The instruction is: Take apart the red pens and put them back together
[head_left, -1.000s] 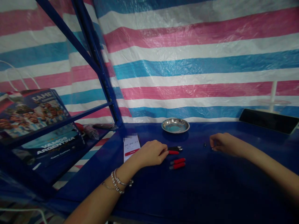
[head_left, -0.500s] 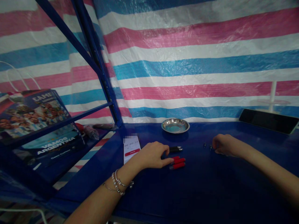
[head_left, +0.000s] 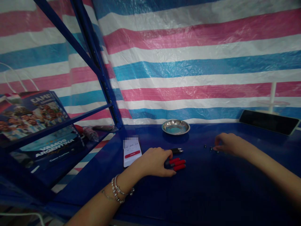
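My left hand (head_left: 158, 162) rests on the table, thumb and fingers apart, around the left ends of several short red pen-like sticks (head_left: 179, 167). Whether it touches them I cannot tell. Just beyond its fingertips lie black pens (head_left: 176, 150) with silvery tips, partly covered by the hand. Small dark shiny pieces (head_left: 211, 149) lie at the fingertips of my right hand (head_left: 228, 145), one of them just under the hand. Its fingers are bent, with a gap between thumb and forefinger, and nothing shows in that gap.
A steel dish (head_left: 176, 127) stands at the back of the blue table (head_left: 199, 194). Beside my left forearm lies a phone (head_left: 132, 152) running a timer. A dark tablet-like panel (head_left: 269, 121) leans at the back right. Blue frame bars and a printed bag (head_left: 39, 122) are at left.
My left thumb has moved down, away from the red sticks, widening its gap to the fingers. My right hand has shifted slightly and loosened, and another small shiny piece now shows beneath it.
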A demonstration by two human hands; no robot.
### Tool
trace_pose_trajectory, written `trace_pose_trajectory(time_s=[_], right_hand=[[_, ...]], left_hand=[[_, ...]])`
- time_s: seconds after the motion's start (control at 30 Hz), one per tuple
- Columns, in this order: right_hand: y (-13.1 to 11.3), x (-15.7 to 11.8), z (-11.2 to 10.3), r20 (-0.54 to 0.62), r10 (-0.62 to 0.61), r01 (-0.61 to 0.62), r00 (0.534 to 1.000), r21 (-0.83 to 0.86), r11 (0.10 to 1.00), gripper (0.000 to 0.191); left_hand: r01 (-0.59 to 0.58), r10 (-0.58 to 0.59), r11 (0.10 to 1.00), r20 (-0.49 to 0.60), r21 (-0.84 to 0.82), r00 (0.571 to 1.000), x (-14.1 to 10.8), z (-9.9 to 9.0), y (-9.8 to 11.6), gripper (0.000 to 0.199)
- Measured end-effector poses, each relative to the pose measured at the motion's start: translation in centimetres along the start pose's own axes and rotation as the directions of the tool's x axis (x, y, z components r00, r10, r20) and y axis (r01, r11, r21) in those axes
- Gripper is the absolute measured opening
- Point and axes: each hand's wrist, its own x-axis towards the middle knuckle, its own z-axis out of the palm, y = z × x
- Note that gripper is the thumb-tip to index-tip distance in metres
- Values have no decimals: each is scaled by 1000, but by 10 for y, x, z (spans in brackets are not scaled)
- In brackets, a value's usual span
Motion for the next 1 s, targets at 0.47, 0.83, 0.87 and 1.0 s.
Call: trace_pose_trajectory(time_s=[0.47,0.83,0.87,1.0], right_hand=[[-74,-32,10,64,-556,477,829,437,762,28],[-84,-34,30,-19,-610,524,792,533,664,33],[-84,-34,29,-25,-608,524,794,536,662,34],[-82,-33,28,-43,-563,495,825,534,685,35]], left_hand=[[33,-34,984,-5,-173,999,3,3,7,33],[-25,18,962,-30,-273,999,8,10,8,33],[-25,15,961,-38,-275,999,8,10,7,35],[31,-59,978,-132,-205,989,10,10,-7,29]])
